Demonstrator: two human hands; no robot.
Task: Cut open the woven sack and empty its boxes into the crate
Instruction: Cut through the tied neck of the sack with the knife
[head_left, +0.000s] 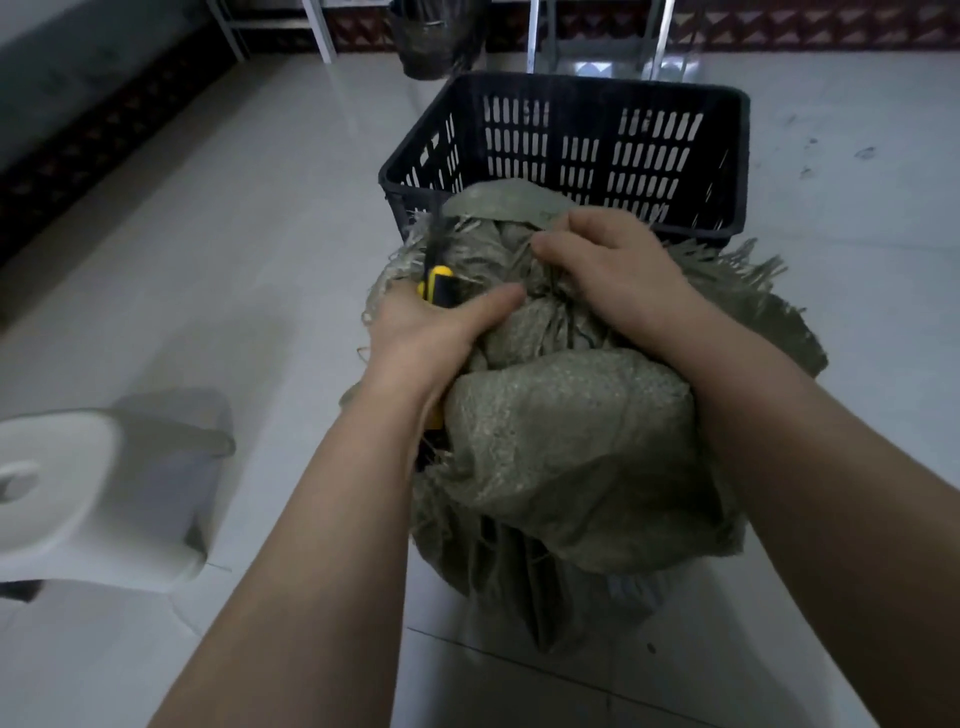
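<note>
**Fingers bunched on the sack neck, knife in the other fist**

The fingers of the right hand are curled and pressed together, gripping the gathered, frayed neck of the sack from above; the left hand is closed round a yellow and black knife, its thumb laid straight along the cloth towards the right hand; the other left fingers are hidden under the palm. A thin dark strip rises from the knife's yellow tip, blurred, towards the near corner of the crate. The grey-green sack stands upright on the tiled floor, full and creased, directly in front of the person; its loose fringe touches the near wall of the black slotted crate just behind it. A white stool sits well apart to the left; a dark bin stands beyond the crate.
</note>
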